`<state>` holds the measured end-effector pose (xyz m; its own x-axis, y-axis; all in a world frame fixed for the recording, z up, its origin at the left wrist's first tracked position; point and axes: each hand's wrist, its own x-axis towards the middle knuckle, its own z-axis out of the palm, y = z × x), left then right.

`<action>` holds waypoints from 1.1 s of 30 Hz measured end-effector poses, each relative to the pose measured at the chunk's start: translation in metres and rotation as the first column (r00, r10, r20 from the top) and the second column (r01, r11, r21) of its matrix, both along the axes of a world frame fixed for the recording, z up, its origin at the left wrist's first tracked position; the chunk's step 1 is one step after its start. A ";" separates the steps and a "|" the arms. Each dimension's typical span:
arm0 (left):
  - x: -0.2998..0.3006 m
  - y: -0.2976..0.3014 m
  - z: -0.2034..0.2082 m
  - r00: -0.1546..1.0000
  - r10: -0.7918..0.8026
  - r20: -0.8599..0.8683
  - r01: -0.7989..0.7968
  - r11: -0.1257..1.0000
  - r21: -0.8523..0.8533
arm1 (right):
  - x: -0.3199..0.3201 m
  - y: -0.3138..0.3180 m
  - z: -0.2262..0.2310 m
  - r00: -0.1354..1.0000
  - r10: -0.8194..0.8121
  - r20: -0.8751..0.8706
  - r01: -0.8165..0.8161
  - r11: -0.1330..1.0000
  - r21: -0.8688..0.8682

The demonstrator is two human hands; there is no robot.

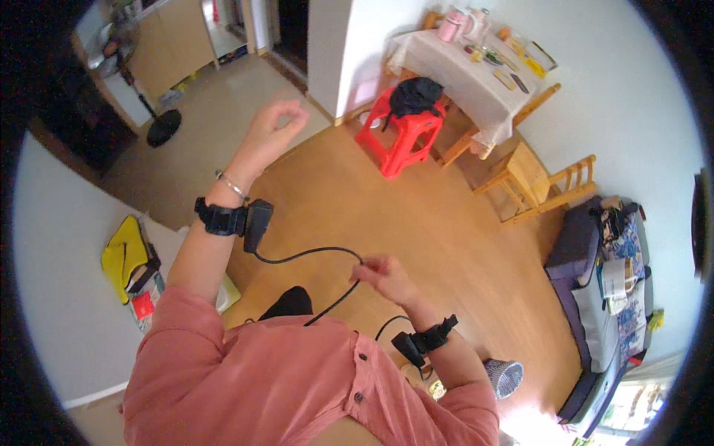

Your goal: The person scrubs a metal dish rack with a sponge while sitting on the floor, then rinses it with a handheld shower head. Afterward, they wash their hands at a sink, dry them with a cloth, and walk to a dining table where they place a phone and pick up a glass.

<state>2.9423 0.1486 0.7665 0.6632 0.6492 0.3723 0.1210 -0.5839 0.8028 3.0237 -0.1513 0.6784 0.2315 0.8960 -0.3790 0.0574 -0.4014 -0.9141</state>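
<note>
My left hand (275, 132) is raised in front of me, its fingers curled round toward the thumb, and I see nothing in it. A metal bracelet (232, 185) and a black strap with a small black device (256, 225) sit on that wrist. From the device a thin black cable (312, 251) runs across to my right hand (384, 278), which pinches it between thumb and fingers. Below the pinch the cable drops toward my pink shirt (290, 372). A second black strapped device (424, 341), with its own cable, is on my right wrist.
A red plastic stool (405, 141) bears a black bag (416, 97). Beyond stands a cloth-covered table (454, 70) with wooden chairs (532, 178). To the right is a sofa (595, 320) with things on it; a basket (504, 377) stands near my right elbow. A fan (163, 128) stands far left.
</note>
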 end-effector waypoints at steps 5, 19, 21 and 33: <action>0.094 -0.017 -0.017 0.990 -0.124 0.060 0.138 0.894 -0.426 | 0.081 -0.019 -0.019 0.991 0.114 -0.066 -0.110 0.992 0.059; 0.422 0.036 -0.050 0.720 -0.608 -0.336 0.648 0.761 0.013 | 0.379 -0.155 -0.160 0.726 -0.654 0.215 0.688 0.694 -0.214; 0.452 0.025 -0.074 0.662 -0.595 -0.455 0.692 0.718 0.068 | 0.383 -0.179 -0.176 0.567 -0.814 0.123 0.803 0.515 -0.300; 0.682 -0.036 -0.142 0.555 -0.708 -0.437 0.757 0.648 -0.088 | 0.567 -0.245 -0.238 0.315 -0.941 0.127 0.882 0.241 -0.405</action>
